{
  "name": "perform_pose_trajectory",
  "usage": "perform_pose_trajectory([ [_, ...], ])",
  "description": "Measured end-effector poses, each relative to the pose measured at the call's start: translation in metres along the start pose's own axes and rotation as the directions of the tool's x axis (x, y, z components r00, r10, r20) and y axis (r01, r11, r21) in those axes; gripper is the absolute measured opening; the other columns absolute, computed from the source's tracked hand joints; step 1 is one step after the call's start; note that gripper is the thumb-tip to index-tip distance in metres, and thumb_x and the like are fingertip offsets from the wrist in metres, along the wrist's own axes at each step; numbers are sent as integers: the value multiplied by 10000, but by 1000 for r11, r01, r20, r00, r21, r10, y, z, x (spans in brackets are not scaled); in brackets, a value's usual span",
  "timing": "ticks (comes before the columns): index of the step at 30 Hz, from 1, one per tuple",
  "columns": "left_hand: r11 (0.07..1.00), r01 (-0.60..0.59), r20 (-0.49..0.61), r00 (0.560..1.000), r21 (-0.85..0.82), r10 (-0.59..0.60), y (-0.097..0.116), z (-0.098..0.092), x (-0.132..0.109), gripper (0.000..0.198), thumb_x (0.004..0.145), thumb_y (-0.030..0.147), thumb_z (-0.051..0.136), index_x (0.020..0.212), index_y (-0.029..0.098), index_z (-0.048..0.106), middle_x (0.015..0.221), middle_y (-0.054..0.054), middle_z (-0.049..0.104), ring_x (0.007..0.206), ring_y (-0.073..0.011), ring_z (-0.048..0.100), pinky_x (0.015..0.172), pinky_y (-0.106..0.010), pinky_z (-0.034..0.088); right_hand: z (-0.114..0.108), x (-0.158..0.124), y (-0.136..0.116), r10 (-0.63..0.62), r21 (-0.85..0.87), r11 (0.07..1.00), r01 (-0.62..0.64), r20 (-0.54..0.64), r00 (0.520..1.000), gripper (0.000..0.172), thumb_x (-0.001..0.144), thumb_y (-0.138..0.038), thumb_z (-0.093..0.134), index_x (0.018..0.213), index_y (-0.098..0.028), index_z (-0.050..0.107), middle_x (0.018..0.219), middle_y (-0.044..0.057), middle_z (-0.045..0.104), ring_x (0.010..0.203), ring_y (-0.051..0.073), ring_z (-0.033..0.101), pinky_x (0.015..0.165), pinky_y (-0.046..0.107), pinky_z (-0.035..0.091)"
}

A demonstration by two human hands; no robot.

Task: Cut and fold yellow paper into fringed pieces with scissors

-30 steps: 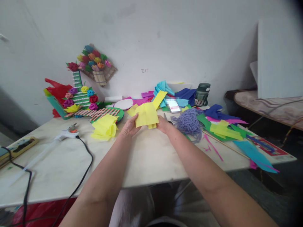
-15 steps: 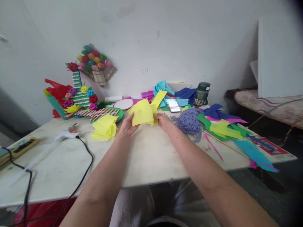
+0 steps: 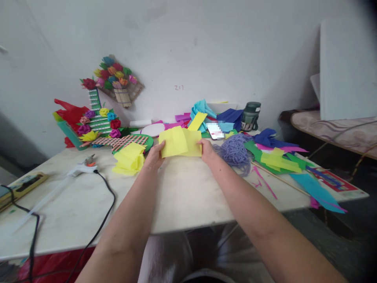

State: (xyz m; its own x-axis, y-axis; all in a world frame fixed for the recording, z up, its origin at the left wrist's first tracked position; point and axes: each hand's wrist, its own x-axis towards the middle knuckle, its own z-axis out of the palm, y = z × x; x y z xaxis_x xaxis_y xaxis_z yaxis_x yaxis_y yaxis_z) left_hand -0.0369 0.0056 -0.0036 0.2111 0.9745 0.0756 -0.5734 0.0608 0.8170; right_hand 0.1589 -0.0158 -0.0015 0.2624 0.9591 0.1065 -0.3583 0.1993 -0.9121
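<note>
Both my hands hold one yellow paper sheet (image 3: 180, 143) stretched out above the table's far middle. My left hand (image 3: 154, 156) pinches its left edge and my right hand (image 3: 206, 150) pinches its right edge. A pile of yellow paper pieces (image 3: 129, 158) lies just left of my left hand. A tangle of purple yarn (image 3: 235, 150) sits right beside my right hand.
A white glue gun (image 3: 79, 169) with a black cord (image 3: 103, 220) lies at the left. Paper-flower crafts (image 3: 100, 122) stand against the wall. Coloured paper scraps (image 3: 279, 159), a thin wooden stick (image 3: 279, 181), a green jar (image 3: 251, 116) and a phone (image 3: 216, 131) crowd the right and back.
The yellow sheet, bunched between my hands a second ago, is now pulled out flat and wide, with my hands drawn apart to its two edges.
</note>
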Motion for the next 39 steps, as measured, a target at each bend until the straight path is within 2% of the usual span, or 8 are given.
perform_pose_trajectory([
  [2,999,-5,26,1000,46,3,0,-2,0,238,687,195,624,905,102,604,890,-107,663,900,-229,608,833,-352,482,1,-3,-2,113,83,990,-114,14,993,148,585,-162,470,680,-154,583,583,9,629,567,155,595,558,272,493],
  [4,996,2,48,999,87,-6,1,-2,-1,234,663,193,645,874,96,615,844,-102,668,859,-225,621,802,-341,496,2,-4,-2,131,102,986,-130,2,991,151,592,-171,530,728,-155,594,607,5,638,575,154,598,572,275,494],
  [9,982,10,39,999,188,-18,1,-1,-5,275,588,184,705,841,98,641,776,-83,673,754,-207,639,706,-295,520,-2,3,10,-25,-87,996,19,-68,997,161,632,-244,569,769,-165,596,659,5,642,582,143,590,588,280,486],
  [14,964,33,-12,999,263,-31,1,0,-7,312,534,215,747,804,93,649,748,-93,670,725,-210,639,659,-283,516,-8,12,18,-201,-335,930,151,-121,972,238,625,-278,576,836,-172,595,722,14,637,619,147,586,589,277,476],
  [25,944,-113,-54,989,309,136,-4,1,-4,370,455,273,784,753,98,654,656,-65,657,673,-207,627,604,-275,492,-12,15,23,-266,-380,901,210,-100,959,251,625,-278,583,861,-192,587,735,6,629,631,139,575,638,286,467],
  [32,906,-194,-50,972,376,229,-7,3,-2,322,476,299,770,711,115,651,610,-35,639,608,-168,609,567,-247,476,-17,14,21,-382,-636,746,197,-167,909,452,635,-303,610,1075,-222,550,900,34,630,837,182,576,768,313,436],
  [36,897,-195,-44,972,396,231,-7,4,-5,314,497,297,755,725,110,649,604,-37,635,579,-167,604,556,-254,477,-18,12,18,-355,-593,781,196,-165,920,541,612,-275,627,1140,-249,515,879,8,630,855,187,574,754,308,442],
  [39,920,-195,-42,974,340,222,-8,4,-4,422,488,255,759,870,123,635,671,-26,648,633,-169,617,606,-264,485,-18,10,16,-361,-517,817,253,-118,925,497,608,-217,608,1100,-262,545,883,-9,634,892,185,567,769,302,439],
])
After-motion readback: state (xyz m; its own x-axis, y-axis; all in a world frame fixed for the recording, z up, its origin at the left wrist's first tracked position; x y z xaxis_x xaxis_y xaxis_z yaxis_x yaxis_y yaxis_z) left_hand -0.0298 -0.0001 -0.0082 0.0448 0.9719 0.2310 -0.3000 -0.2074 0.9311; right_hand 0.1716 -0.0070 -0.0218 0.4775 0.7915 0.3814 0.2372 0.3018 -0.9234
